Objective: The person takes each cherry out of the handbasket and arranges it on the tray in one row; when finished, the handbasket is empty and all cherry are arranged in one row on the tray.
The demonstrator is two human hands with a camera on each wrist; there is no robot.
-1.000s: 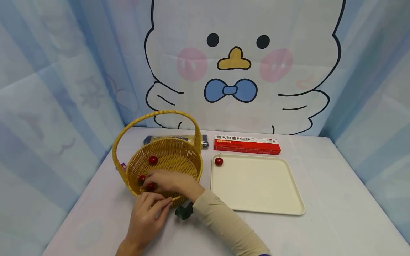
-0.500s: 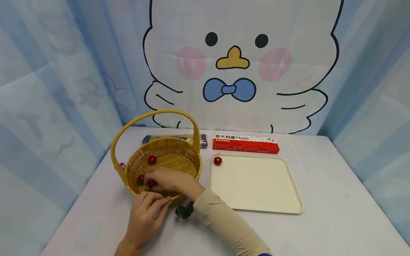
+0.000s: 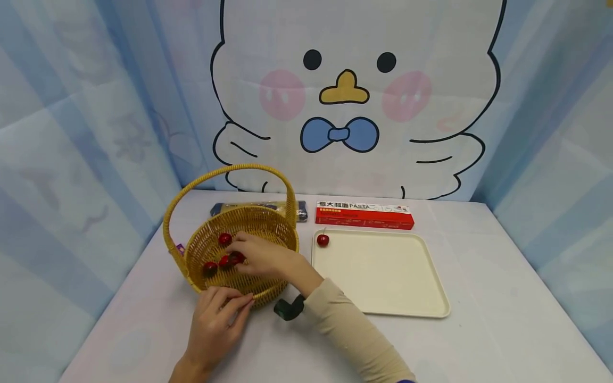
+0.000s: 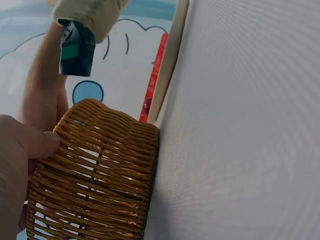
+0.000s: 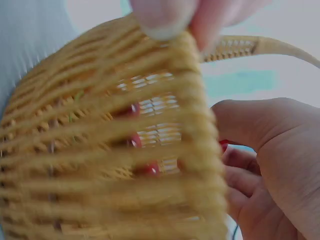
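A yellow wicker basket (image 3: 268, 292) with a tall handle stands at the left of the table. My left hand (image 3: 215, 327) pinches its near rim; in the left wrist view the thumb (image 4: 42, 144) lies over the rim. Reaching in over the basket's right side, my right hand (image 3: 263, 258) pinches a red cherry (image 3: 237, 258). A bit of red cherry (image 5: 223, 145) shows between thumb and fingers in the right wrist view. Around it in the basket are a cherry (image 3: 225, 239) at the back, another cherry (image 3: 209, 269) at the left and a cherry (image 3: 224, 262) close beside the fingers.
Right of the basket lies a cream tray (image 3: 383, 274) with one stemmed cherry (image 3: 323, 240) in its far left corner. Behind the tray is a red pasta box (image 3: 364, 215). A dark-ended packet (image 3: 300, 211) lies behind the basket, and a small purple item (image 3: 180, 248) shows at its left.
My right hand has risen and shifted right and away inside the basket, with a cherry in its fingers. The left hand keeps its hold on the rim.
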